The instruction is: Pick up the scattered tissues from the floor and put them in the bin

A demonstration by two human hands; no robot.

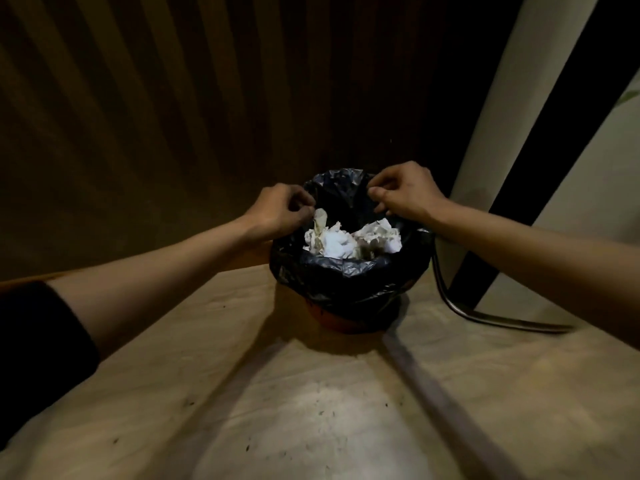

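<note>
Two bare forearms, uncovered from wrist almost to elbow. Left hand [280,209] and right hand [407,195] ungloved, with no rings, watch or bands to be made out in the dim light. A dark, near-black sleeve [38,337] pushed up around the left elbow, plain and unmarked.

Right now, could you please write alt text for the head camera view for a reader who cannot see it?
Two bare hands, left hand and right hand, pinch opposite sides of a black bin bag lining a small bin holding crumpled white tissues. It stands on a pale floor beside a dark slatted wall.
</note>
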